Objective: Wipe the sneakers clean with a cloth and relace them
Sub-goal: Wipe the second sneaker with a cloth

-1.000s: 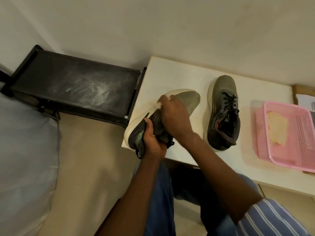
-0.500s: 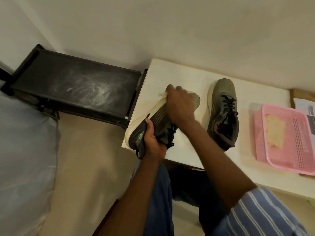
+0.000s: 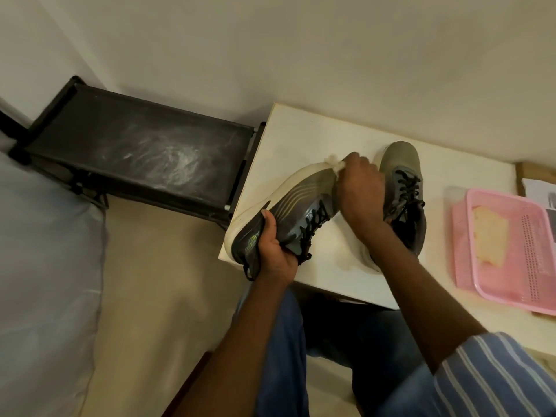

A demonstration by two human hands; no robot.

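Over the counter's (image 3: 301, 139) near-left corner I hold one sneaker (image 3: 288, 203) tipped on its side, sole turned away from me, so the upper faces me for wiping. My left hand (image 3: 275, 248) grips it round the heel collar to steady it. My right hand (image 3: 359, 191) is curled round the cloth (image 3: 425, 163), pressing it on the toe end; only a pale scrap shows past my fingers. The second sneaker (image 3: 406, 188) stands upright on the counter just beside, I judge waiting its turn. Both are laced. Counting: two sneakers, one cloth in use, one pink tray (image 3: 511, 206) to the right with one yellowish piece (image 3: 490, 233) in it, perhaps a spare cloth.
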